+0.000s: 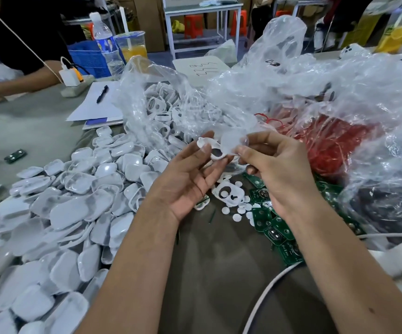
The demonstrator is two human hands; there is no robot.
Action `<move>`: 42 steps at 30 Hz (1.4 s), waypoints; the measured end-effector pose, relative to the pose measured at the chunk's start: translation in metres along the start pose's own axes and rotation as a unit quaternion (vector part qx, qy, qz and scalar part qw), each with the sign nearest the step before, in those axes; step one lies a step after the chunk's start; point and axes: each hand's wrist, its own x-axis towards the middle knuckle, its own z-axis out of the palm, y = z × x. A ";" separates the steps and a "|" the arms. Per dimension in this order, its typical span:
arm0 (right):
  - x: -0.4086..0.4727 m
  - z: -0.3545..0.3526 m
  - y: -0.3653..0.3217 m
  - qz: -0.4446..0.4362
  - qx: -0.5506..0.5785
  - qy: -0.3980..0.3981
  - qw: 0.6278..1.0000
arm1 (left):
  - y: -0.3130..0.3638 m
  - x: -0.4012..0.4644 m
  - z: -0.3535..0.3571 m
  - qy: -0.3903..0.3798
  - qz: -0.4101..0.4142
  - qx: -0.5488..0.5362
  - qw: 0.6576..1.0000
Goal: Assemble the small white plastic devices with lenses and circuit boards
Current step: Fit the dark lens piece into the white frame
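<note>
The left hand (190,174) lies palm-up, its thumb and fingertips pinching a white front frame (213,150) with two round openings. Just at three o'clock of it, the right hand (277,169) has thumb and forefinger closed on a thin clear lens piece (233,143) (possibly a film; it is too glassy to tell), which touches or overlaps the frame's right edge. Both hands are clamped, each on its own part, and held close together above the table.

By my reading, the step in hand is seating the lens into the frame. The next move calls for lining the clear piece up with an opening and pressing it home without smearing or bending it.

Below the hands, at six o'clock, another white frame (227,194) lies among small white round discs (237,216). At four o'clock sit the green circuit boards (267,222). At eight o'clock spreads a large heap of white back shells (79,201). At twelve o'clock an open clear plastic bag (171,102) holds more frames, and at two o'clock another bag shows red cords (334,145).
</note>
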 end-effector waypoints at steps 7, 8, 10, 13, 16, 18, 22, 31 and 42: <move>0.000 -0.005 0.002 0.019 0.089 -0.015 0.996 | -0.002 -0.001 -0.006 -0.027 -0.008 0.034 0.999; 0.001 -0.005 0.002 0.020 0.101 -0.019 0.994 | -0.002 -0.001 -0.005 -0.037 -0.012 0.041 0.998; 0.001 -0.006 0.000 0.015 0.122 -0.030 0.992 | -0.002 -0.001 -0.003 -0.055 -0.022 0.055 0.997; 0.001 -0.009 -0.003 -0.009 0.165 -0.058 0.985 | -0.003 -0.001 -0.001 -0.055 -0.032 0.063 0.996; 0.001 -0.012 -0.004 -0.043 0.149 -0.063 0.986 | -0.004 -0.002 -0.001 -0.058 -0.038 0.067 0.995; 0.001 -0.013 -0.003 -0.061 0.111 -0.057 0.990 | -0.005 -0.002 0.001 -0.070 -0.048 0.064 0.994; -0.002 -0.011 -0.004 -0.078 0.068 -0.052 0.993 | -0.006 -0.002 0.001 -0.090 -0.062 0.073 0.991; 0.002 -0.016 -0.009 -0.026 0.139 -0.010 0.990 | -0.002 0.001 0.000 -0.053 -0.028 0.032 0.998; 0.008 -0.027 0.007 -0.103 -0.531 -0.117 0.833 | 0.007 0.001 0.000 0.011 0.025 -0.084 0.996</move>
